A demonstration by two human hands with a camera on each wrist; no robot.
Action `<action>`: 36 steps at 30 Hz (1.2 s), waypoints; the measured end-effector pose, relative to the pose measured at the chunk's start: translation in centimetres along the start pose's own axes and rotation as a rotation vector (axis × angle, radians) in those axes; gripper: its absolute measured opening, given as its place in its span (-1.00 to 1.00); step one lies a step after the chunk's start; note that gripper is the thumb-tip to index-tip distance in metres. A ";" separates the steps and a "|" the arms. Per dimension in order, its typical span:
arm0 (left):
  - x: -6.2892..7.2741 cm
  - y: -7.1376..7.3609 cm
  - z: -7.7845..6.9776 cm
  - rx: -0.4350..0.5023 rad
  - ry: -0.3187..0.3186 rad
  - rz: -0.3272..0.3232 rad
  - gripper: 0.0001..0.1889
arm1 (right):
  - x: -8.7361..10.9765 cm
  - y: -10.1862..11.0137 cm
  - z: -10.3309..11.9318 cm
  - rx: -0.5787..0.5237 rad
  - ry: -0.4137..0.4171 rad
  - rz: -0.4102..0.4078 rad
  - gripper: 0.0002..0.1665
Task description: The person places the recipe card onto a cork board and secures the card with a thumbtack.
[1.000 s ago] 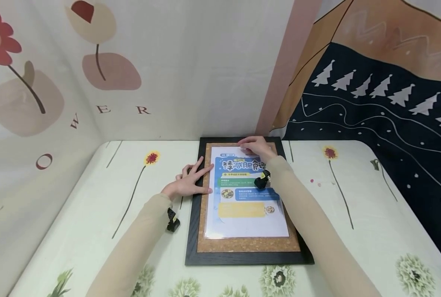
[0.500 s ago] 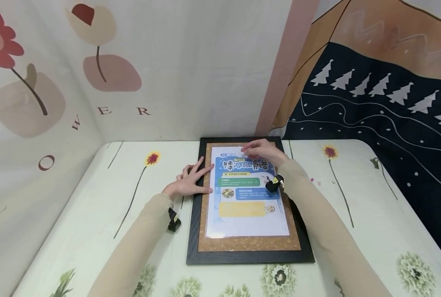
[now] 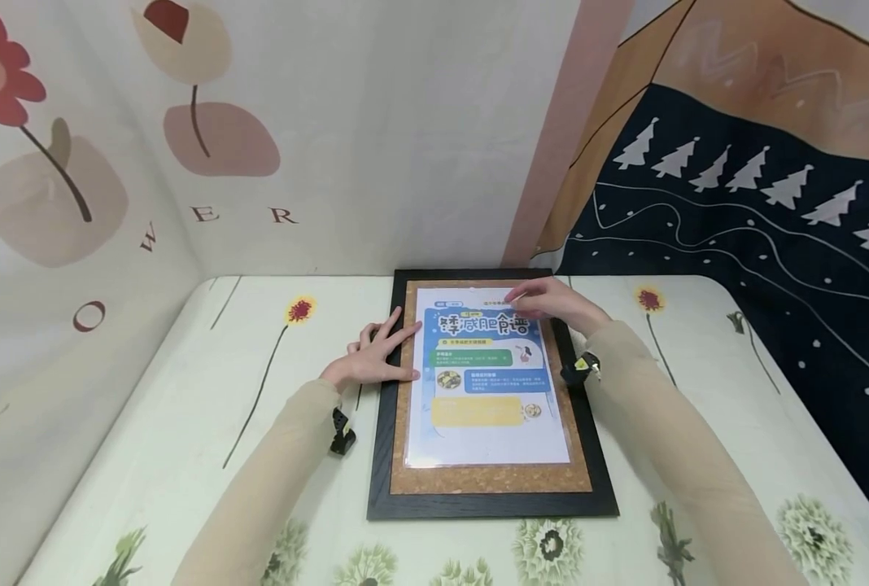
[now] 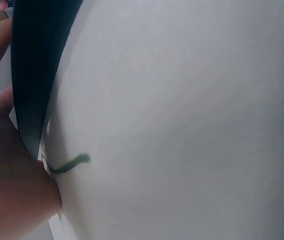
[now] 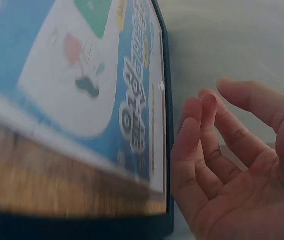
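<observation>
A laminated poster (image 3: 478, 446) with blue, green and yellow panels lies on a cork board (image 3: 493, 483), which has a black frame (image 3: 493, 507). Fingers spread, my left hand (image 3: 374, 355) rests across the frame's left side, with thumb and fingertips at the poster's left edge. In the left wrist view, its palm shows beside the frame. Over the poster's top right corner hovers my right hand (image 3: 557, 304). The right wrist view shows its fingers loosely bent, with a gap between thumb and fingertips and nothing in it. A small whitish pin (image 5: 161, 86) sits near the poster's top edge.
The framed board lies on a table with a white flower-print cloth (image 3: 185, 423). Behind it hangs a pale printed curtain (image 3: 376, 163). A dark cloth with white trees (image 3: 735, 228) hangs at the right.
My right hand has slid right, from the poster's top middle to its top right corner, uncovering the title. My left hand has stayed on the frame's left side.
</observation>
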State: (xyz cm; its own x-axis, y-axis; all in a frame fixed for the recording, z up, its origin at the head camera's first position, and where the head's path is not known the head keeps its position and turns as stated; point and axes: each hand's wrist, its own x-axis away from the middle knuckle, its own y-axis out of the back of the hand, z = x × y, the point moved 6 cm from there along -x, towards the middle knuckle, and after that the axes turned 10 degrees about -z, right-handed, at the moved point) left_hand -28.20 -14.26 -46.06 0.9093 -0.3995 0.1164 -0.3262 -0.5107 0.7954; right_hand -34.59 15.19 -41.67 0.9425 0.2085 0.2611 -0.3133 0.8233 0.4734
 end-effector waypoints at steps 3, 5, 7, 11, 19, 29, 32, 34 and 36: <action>0.1 0.0 -0.2 -0.009 -0.002 0.006 0.00 | 0.5 0.8 -0.4 0.021 0.007 0.000 -0.56; 0.1 -0.1 -0.3 -0.014 -0.004 0.012 0.05 | 0.9 1.3 -0.8 0.040 0.019 0.006 -0.54; 0.2 -0.1 -0.4 -0.021 -0.007 0.016 0.10 | 1.2 1.7 -1.3 0.047 0.025 0.012 -0.53; 0.2 -0.2 -0.4 -0.014 -0.007 0.016 0.13 | 1.9 2.6 -2.3 0.062 0.037 0.025 -0.52; 0.0 -0.2 -0.2 -0.023 -0.008 0.008 0.13 | 3.7 4.5 -3.7 0.095 0.044 0.033 -0.51; 0.1 -0.1 -0.3 0.014 -0.015 0.004 0.14 | 5.3 7.2 -5.7 0.166 0.043 0.001 -0.55; 0.2 0.0 -0.4 0.008 -0.014 0.001 0.14 | 5.7 7.9 -6.2 0.167 0.030 -0.015 -0.55; 0.2 0.0 -0.4 0.006 -0.014 0.000 0.13 | 6.0 8.2 -6.5 0.170 0.020 -0.021 -0.54; 0.2 -0.1 -0.4 0.002 -0.014 0.000 0.12 | 6.3 8.6 -6.8 0.169 0.011 -0.028 -0.54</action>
State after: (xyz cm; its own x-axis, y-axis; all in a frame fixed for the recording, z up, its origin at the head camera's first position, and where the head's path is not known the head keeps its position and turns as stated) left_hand -27.93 -13.96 -45.86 0.9055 -0.4104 0.1077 -0.3267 -0.5125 0.7941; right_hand -30.54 27.18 -41.72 0.9520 0.1937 0.2370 -0.3014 0.7285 0.6152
